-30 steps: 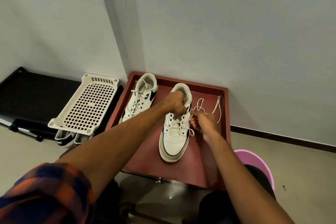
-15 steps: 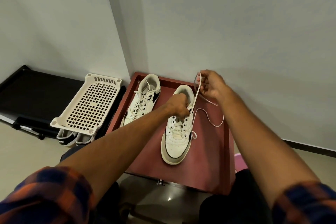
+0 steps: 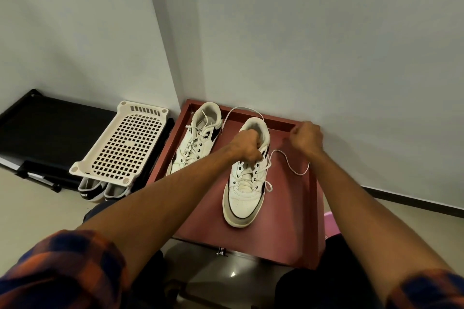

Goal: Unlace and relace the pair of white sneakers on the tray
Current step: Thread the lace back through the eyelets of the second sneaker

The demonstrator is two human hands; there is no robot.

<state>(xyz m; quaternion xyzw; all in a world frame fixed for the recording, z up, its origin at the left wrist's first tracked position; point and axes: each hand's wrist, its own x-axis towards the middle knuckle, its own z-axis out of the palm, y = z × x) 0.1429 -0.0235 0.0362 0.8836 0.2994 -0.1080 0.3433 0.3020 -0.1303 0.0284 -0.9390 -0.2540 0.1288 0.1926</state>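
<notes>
Since half a second ago the right hand has dropped from its raised pull to the tray's far right rim, and the lace now arcs loosely over the shoe's heel. At far left a black rack (image 3: 50,128) stands by the wall, with a white perforated basket (image 3: 120,143) resting over dark shoes (image 3: 95,190). On the red tray (image 3: 288,221) a laced sneaker (image 3: 195,143) lies at the far left corner. Beside it, the left hand (image 3: 247,145) grips the tongue area of the half-unlaced sneaker (image 3: 244,193), toe toward the person. The lace (image 3: 292,168) loops out from its eyelets to the right hand (image 3: 306,138), whose fingers are curled around it.
</notes>
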